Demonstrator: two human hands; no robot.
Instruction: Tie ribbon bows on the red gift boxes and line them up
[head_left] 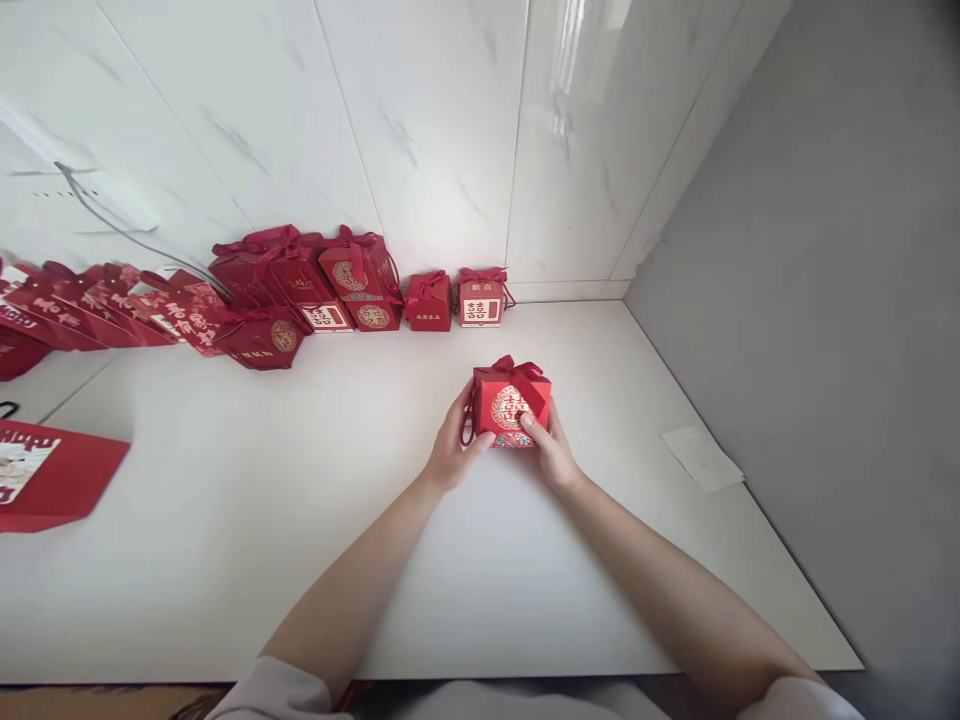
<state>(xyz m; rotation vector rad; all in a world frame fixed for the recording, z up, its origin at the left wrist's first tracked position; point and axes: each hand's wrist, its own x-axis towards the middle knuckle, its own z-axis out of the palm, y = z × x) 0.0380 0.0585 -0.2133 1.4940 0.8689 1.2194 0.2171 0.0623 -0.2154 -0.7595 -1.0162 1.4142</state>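
Between my two hands is a red gift box [487, 405] with a round gold emblem on its front and a dark red ribbon bow [517, 369] on top. My left hand [452, 446] grips its left side, thumb at the lower front edge, beside a dark red cord handle [468, 424]. My right hand [553, 450] holds the right side, its thumb pressed on the front near the emblem. The fingers behind the box are mostly hidden. Whether the box touches the white table [480, 580] I cannot tell.
Along the wall stand a small red box [429, 303], another with a white label [481, 303], and several stacked red boxes [349, 270]. Several red bags [97, 305] lean farther left. A large red bag [82, 475] lies at the left; white paper [703, 458] lies at right.
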